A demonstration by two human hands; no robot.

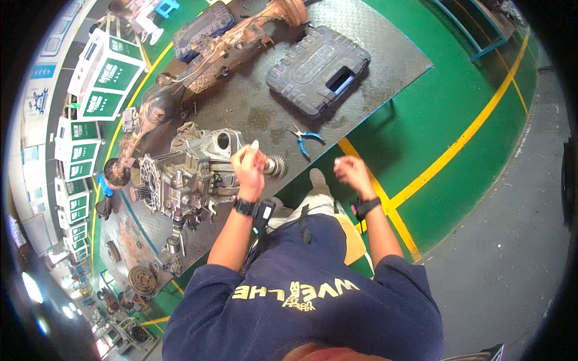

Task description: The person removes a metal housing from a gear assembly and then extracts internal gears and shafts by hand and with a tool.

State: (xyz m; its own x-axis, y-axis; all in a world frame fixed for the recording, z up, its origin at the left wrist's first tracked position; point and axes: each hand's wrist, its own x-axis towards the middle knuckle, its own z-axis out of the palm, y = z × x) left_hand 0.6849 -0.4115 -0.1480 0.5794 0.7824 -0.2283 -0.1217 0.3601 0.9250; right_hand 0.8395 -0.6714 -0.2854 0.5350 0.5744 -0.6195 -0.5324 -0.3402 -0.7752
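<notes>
My left hand (248, 169) is raised over the table's near edge with its fingers curled closed. A small pale tip shows at its fingertips, too small to name. Just beside it a toothed gear (276, 168) sticks out from a metal gearbox housing (192, 174) that lies on the table. To the right, my right hand (354, 174) hangs in the air past the table edge, its fingers bent together; what they hold, if anything, is hidden. Blue-handled pliers (305, 142) lie on the table between and beyond my hands, touched by neither.
A dark tool case (318, 71) lies shut on the steel table (394, 60), with another case (203, 30) farther left. A long rusty axle (205, 72) runs across the table's far side. Round metal parts (142, 280) lie at lower left. White-green cabinets (108, 78) stand beyond.
</notes>
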